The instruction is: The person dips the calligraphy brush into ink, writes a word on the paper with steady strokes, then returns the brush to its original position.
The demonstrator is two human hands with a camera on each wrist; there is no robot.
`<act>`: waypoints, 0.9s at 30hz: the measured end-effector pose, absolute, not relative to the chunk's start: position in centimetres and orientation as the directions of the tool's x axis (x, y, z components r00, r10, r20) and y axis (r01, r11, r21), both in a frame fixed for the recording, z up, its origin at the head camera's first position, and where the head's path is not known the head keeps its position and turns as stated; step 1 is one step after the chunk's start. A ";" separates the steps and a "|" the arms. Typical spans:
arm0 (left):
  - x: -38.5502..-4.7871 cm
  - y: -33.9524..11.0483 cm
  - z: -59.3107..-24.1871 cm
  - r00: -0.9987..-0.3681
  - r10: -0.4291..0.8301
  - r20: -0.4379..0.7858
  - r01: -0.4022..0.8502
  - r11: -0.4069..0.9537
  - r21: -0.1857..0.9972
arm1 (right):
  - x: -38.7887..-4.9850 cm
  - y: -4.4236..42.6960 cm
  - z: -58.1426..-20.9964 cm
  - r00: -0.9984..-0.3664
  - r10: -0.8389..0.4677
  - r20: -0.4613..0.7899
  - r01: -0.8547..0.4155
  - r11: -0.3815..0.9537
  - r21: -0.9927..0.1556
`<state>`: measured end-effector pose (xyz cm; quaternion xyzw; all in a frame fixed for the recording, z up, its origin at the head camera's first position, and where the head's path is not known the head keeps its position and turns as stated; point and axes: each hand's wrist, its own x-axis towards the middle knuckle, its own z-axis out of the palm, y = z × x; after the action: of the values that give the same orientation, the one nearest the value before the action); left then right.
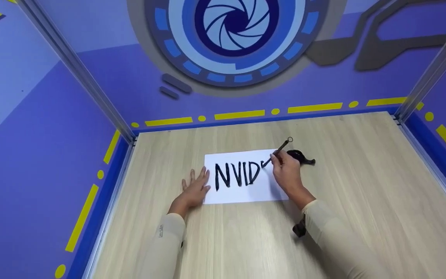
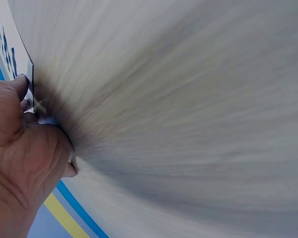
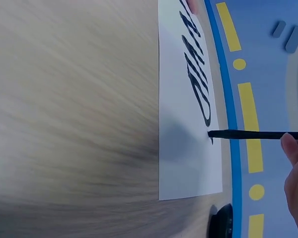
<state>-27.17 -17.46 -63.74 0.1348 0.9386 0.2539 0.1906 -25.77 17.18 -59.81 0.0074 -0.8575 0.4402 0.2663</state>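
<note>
A white sheet of paper (image 1: 263, 192) lies on the table with large black painted letters (image 1: 238, 173) reading NVID. My left hand (image 1: 196, 190) rests at the paper's left edge, fingers spread; in the left wrist view the hand (image 2: 27, 148) touches the sheet's edge (image 2: 17, 39). Over the right part of the paper, my right hand (image 1: 288, 174) pinches a dark calligraphy brush (image 1: 282, 147) with a small ring at its top. In the right wrist view the brush tip (image 3: 211, 134) meets the paper at a short fresh stroke just past the D.
Behind my right hand sits a shiny black dish (image 1: 296, 154) with a short handle, partly hidden. Wood-grain table (image 1: 238, 240) surrounds the sheet. A blue patterned back panel (image 1: 223, 102) and side panels (image 1: 33, 186) with metal corner posts enclose it.
</note>
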 end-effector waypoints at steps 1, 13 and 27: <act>-27.2 -17.5 -63.8 -0.892 0.351 -0.286 0.158 0.832 0.531 | -25.8 17.2 -59.8 -0.857 0.218 0.467 -0.249 0.617 -0.746; -27.1 -17.3 -63.7 -0.890 0.348 -0.295 0.151 0.835 0.529 | -25.7 17.7 -59.9 -0.839 0.206 0.503 -0.282 0.627 -0.726; -27.1 -17.3 -63.7 -0.891 0.354 -0.283 0.161 0.831 0.532 | -24.9 17.4 -59.5 -0.870 0.197 0.452 -0.243 0.628 -0.740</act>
<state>-27.11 -17.30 -63.71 0.1373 0.9382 0.2557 0.1884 -24.93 17.43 -59.46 0.0132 -0.8654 0.4313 0.2548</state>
